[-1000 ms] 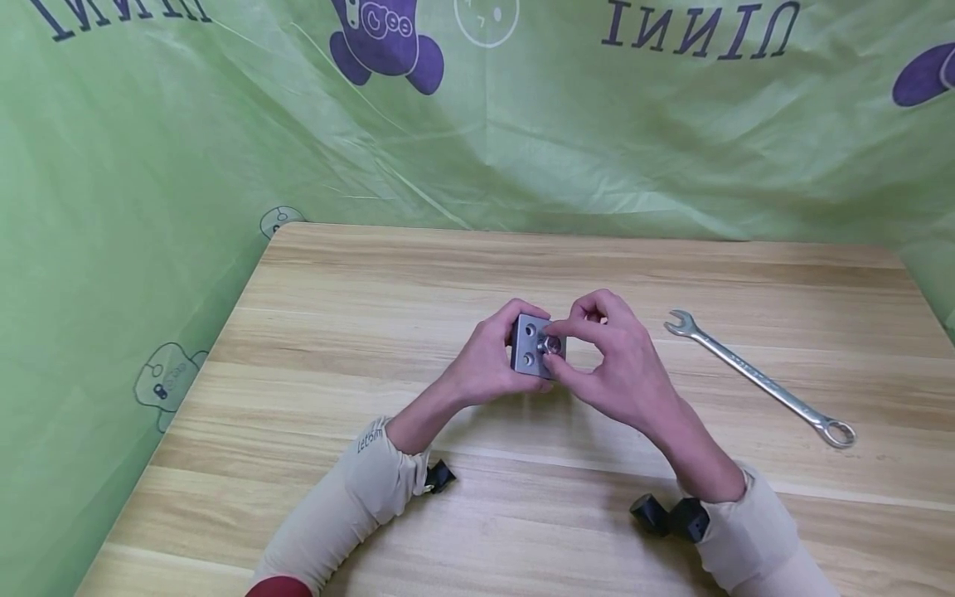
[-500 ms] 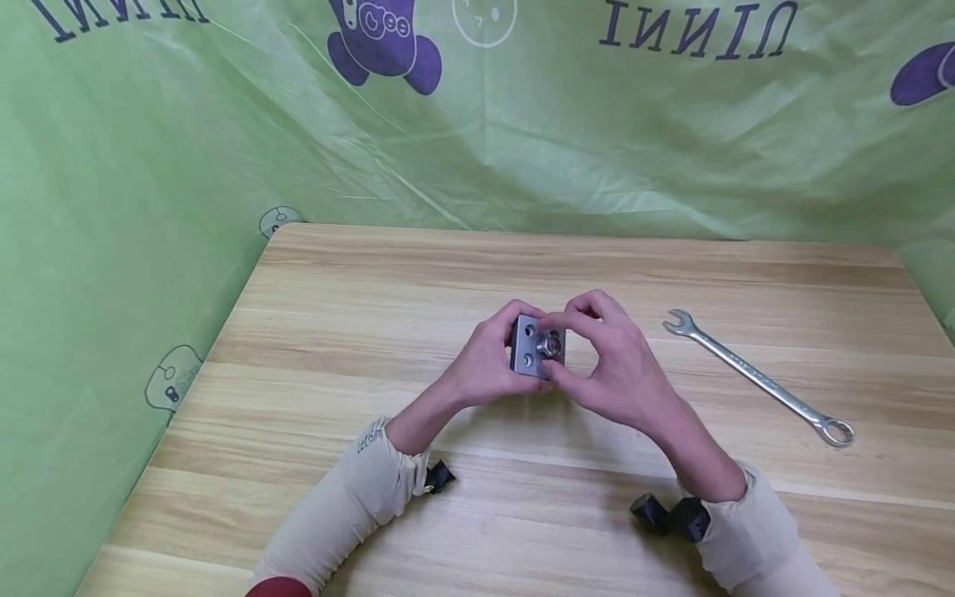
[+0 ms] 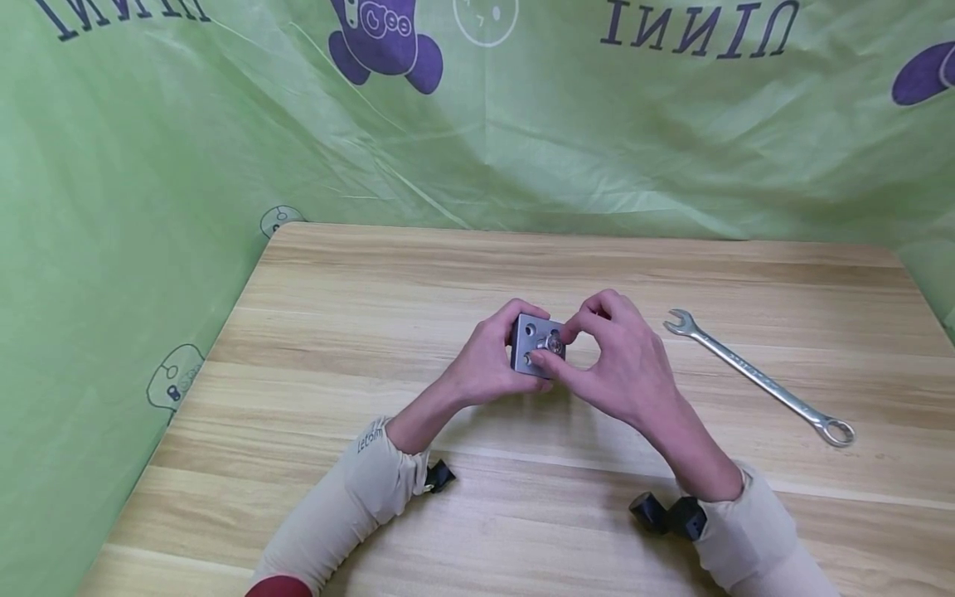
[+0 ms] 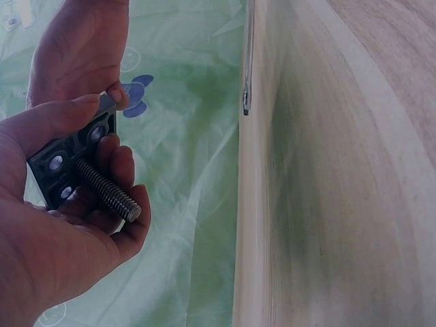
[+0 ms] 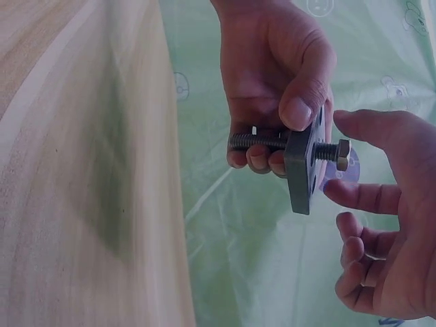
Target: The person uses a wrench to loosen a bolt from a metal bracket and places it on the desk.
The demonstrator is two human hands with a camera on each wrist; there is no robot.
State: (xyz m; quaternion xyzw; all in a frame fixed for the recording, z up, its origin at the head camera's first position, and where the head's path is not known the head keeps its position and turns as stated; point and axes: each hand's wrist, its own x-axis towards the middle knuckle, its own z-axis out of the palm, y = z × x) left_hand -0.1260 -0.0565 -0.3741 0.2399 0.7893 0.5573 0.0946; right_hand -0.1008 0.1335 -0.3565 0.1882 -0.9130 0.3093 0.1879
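Note:
My left hand (image 3: 488, 356) grips a small grey metal plate (image 3: 524, 345) with holes in its face, held above the table. A hex bolt (image 5: 343, 155) passes through the plate. Its head and a short stretch of thread stand out on the right side. On the other side, the long threaded shank (image 4: 109, 191) sticks out between the left fingers. My right hand (image 3: 627, 365) is at the bolt head, thumb and index finger on either side of it. In the right wrist view both fingertips are apart from the head, and the other fingers are curled.
A combination wrench (image 3: 757, 377) lies at a slant on the wooden table (image 3: 336, 332), to the right of the hands. A green printed cloth (image 3: 522, 149) hangs behind and to the left of the table.
My right thumb has moved left across the plate's face, and the index finger has moved right, round the bolt head. My left hand and the plate stay in place.

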